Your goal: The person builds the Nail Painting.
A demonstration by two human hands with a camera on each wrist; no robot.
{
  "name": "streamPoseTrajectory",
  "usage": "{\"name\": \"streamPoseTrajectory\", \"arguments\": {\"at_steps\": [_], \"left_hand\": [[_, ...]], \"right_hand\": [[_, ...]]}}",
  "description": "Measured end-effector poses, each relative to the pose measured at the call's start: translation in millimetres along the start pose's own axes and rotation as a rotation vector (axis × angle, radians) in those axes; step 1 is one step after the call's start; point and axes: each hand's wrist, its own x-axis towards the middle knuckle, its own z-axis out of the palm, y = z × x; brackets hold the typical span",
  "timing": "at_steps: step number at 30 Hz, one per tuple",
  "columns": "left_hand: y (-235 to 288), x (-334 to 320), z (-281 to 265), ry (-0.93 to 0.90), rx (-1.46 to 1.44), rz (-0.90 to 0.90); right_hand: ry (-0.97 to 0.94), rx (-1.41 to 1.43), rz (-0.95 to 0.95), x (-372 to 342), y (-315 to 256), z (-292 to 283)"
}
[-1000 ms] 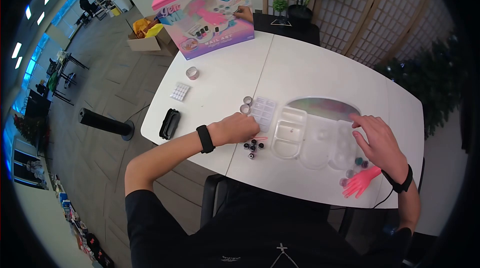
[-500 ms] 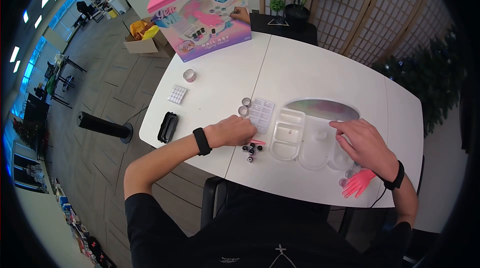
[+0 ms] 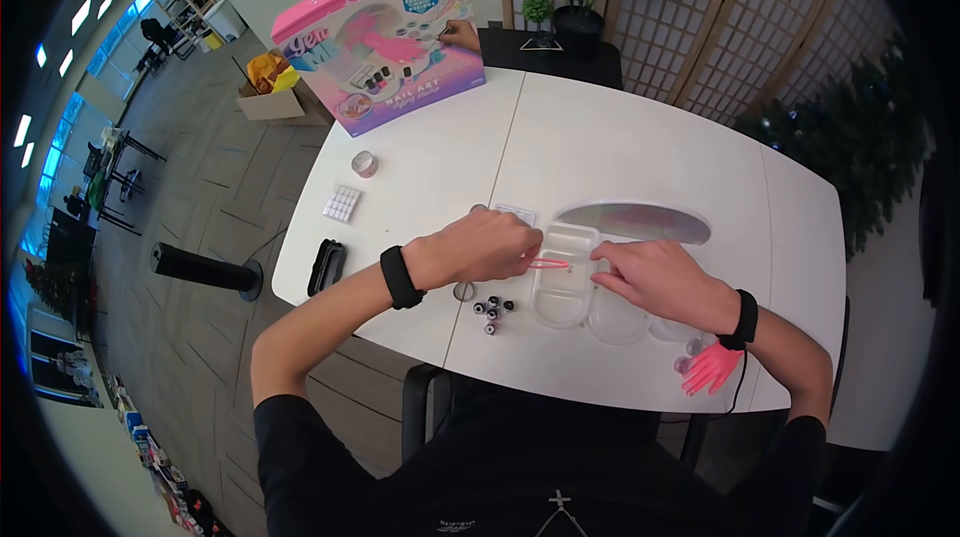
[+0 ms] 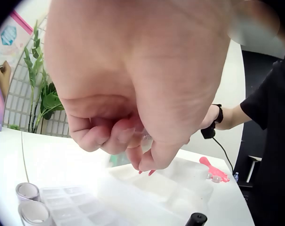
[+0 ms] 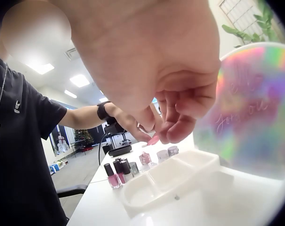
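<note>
Head view: left hand (image 3: 482, 249) pinches slim pink tweezers (image 3: 548, 264), right hand (image 3: 662, 282) loose, over white table (image 3: 620, 152); green-leafed black-potted plant (image 3: 580, 30), 1 o'clock.

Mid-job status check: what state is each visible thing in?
Slim pink tweezers: pinched, tips apart
Left hand: pinching the tweezers
Right hand: loosely curled, nothing visibly held
White plastic three-compartment tray: uncovered
Black-capped nail polish bottles: upright, caps on
Pink model hand: lying down, fingers spread
Rounded iridescent panel: standing up
Pink-and-purple cardboard box: standing upright
Brown cardboard box: open-topped
</note>
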Motion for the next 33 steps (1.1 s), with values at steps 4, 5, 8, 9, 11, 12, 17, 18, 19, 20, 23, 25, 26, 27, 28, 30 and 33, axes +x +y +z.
{"name": "streamPoseTrajectory", "arguments": {"at_steps": [4,5,8,9,11,12,17,18,19,20,23,25,26,27,28,30,33], "left_hand": [[9,12,-6,-0.066,-0.115,-0.022],[9,14,-7,-0.082,-0.142,-0.023],[3,20,-2,-0.073,-0.223,0.000],[2,22,-2,-0.078,-0.248,-0.005],[0,25,-3,-0.088,-0.297,-0.018],[-1,26,-3,-0.090,-0.301,-0.019],[-10,34,2,-0.022,-0.203,-0.062],[-11,34,3,-0.002,-0.169,-0.066],[-10,34,3,0.020,-0.135,-0.071],[-10,34,2,0.042,-0.100,-0.076],[-7,37,1,0.036,0.030,-0.120],[-8,41,4,0.036,0.116,-0.128],[-9,43,6,0.036,0.158,-0.132],[-9,45,8,0.036,0.186,-0.147],[-8,47,10,0.037,0.214,-0.162],[-7,52,15,0.043,0.224,-0.205],[-10,58,22,0.070,0.174,-0.259]], "right_hand": [[0.004,-0.106,-0.070,11,4,11],[0.018,-0.168,-0.100,12,8,17],[0.087,-0.396,-0.214,12,17,25],[0.114,-0.478,-0.256,11,19,27],[0.128,-0.543,-0.266,9,19,28],[0.135,-0.574,-0.271,9,20,28],[0.043,-0.504,-0.155,14,32,30],[0.019,-0.484,-0.125,16,34,29],[0.008,-0.469,-0.107,17,33,28],[-0.002,-0.455,-0.089,19,31,26],[-0.014,-0.456,-0.073,26,30,27],[-0.003,-0.455,-0.081,31,30,31],[0.009,-0.446,-0.090,33,31,35],[0.021,-0.438,-0.100,35,32,38],[0.010,-0.437,-0.094,37,32,39],[-0.013,-0.437,-0.082,40,33,42],[-0.023,-0.441,-0.070,44,34,45]]}}
